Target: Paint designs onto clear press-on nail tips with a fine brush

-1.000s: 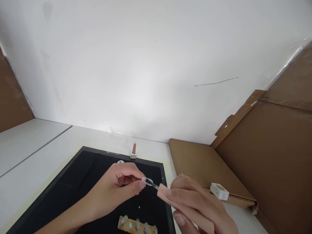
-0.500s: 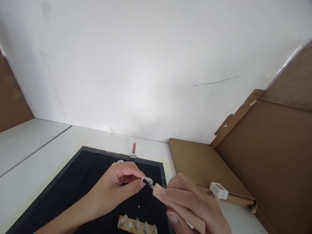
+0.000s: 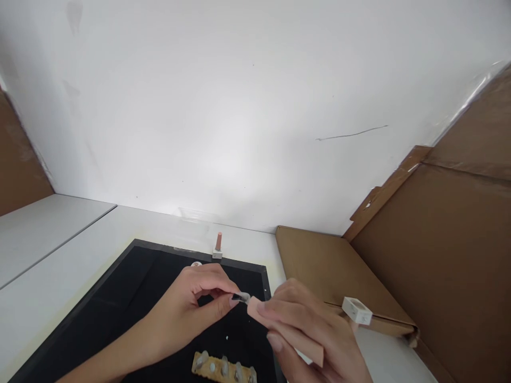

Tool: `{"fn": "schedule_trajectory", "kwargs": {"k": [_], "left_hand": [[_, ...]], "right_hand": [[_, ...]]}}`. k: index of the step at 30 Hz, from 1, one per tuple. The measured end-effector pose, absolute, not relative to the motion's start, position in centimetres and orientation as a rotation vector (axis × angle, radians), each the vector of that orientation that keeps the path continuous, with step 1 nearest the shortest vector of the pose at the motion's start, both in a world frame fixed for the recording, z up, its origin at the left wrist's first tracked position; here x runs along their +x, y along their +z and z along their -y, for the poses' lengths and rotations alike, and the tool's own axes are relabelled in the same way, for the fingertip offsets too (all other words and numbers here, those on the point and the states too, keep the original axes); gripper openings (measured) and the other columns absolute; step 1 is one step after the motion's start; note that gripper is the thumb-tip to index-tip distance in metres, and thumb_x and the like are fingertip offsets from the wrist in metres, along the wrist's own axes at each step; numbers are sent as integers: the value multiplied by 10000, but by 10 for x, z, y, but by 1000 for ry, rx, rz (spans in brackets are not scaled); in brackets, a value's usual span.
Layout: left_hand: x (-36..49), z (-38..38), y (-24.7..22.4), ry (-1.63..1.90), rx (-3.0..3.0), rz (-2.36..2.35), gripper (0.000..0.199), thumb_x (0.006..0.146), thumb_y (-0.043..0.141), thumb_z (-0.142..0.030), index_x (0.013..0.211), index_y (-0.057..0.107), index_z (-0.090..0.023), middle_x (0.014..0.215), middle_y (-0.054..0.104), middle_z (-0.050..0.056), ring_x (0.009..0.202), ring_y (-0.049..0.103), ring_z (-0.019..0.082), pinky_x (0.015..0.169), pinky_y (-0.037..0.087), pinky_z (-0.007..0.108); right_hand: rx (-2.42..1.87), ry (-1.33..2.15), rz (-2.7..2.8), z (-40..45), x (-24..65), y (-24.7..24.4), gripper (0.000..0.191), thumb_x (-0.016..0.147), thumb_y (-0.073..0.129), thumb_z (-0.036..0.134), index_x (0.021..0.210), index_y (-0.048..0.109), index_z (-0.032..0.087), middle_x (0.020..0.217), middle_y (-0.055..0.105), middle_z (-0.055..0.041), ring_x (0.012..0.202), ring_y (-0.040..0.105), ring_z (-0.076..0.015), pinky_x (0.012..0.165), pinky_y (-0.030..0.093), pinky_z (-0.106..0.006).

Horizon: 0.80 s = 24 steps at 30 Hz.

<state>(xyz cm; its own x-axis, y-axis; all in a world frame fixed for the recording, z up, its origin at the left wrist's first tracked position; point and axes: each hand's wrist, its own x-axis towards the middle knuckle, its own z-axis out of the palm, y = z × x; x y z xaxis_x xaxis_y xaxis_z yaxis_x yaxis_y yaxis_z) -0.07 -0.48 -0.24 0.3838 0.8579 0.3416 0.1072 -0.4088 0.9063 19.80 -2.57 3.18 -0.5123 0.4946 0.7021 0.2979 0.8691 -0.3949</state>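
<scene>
My left hand (image 3: 199, 303) pinches a small clear false nail (image 3: 244, 296) between thumb and forefinger, above the black mat. My right hand (image 3: 315, 330) is closed around the long peach-coloured cap of a nail polish brush (image 3: 293, 334). The brush's tip points left and meets the false nail; my fingertips hide part of the nail. Below the hands, a yellowish strip (image 3: 217, 374) holds several clear nail tips, some standing up from it. The black mat (image 3: 115, 303) lies under my left arm.
At the mat's far edge stands a nail polish bottle (image 3: 217, 247) with a pinkish cap. A white block-shaped bottle (image 3: 357, 311) is by the front edge of a flat cardboard box (image 3: 319, 266) on the right. Cardboard walls (image 3: 459, 239) and a white wall (image 3: 223, 106) enclose the space.
My right hand and the brush have shifted slightly left and up, closer to my left fingers. The false nail looks turned flatter. My left hand has barely moved.
</scene>
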Motion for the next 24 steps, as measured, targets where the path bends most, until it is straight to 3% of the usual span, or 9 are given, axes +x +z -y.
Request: {"fn": "schedule_trajectory", "kwargs": {"k": [5, 13, 19, 24], "left_hand": [[1, 6, -1, 1123, 1877, -874, 183, 869, 558, -161, 794, 722, -185, 712, 610, 16, 662, 543, 125, 617, 407, 235], [1, 6, -7, 1335, 2118, -829, 219, 857, 525, -51, 893, 711, -160, 808, 661, 56, 712, 626, 136, 641, 475, 225], [1, 11, -5, 1376, 2205, -801, 212, 849, 534, -20, 890, 692, -155, 778, 656, 43, 681, 612, 118, 615, 474, 196], [0, 10, -7, 1439, 2250, -771, 226, 846, 528, 4, 928, 674, -148, 806, 653, 56, 719, 617, 126, 633, 479, 201]], "right_hand": [[-692, 192, 2079, 23, 203, 32, 276, 775, 500, 22, 943, 602, 215, 637, 590, -8, 561, 516, -144, 478, 433, -255], [-586, 336, 2139, 23, 202, 36, 305, 787, 510, 33, 996, 610, 231, 661, 599, 0, 603, 546, -135, 498, 439, -239], [-713, 238, 2123, 21, 211, 34, 305, 799, 493, 14, 998, 604, 217, 695, 606, -16, 609, 541, -136, 505, 449, -244], [-569, 366, 2123, 24, 209, 34, 307, 816, 503, 45, 1056, 597, 212, 704, 588, -17, 622, 536, -135, 505, 435, -244]]}}
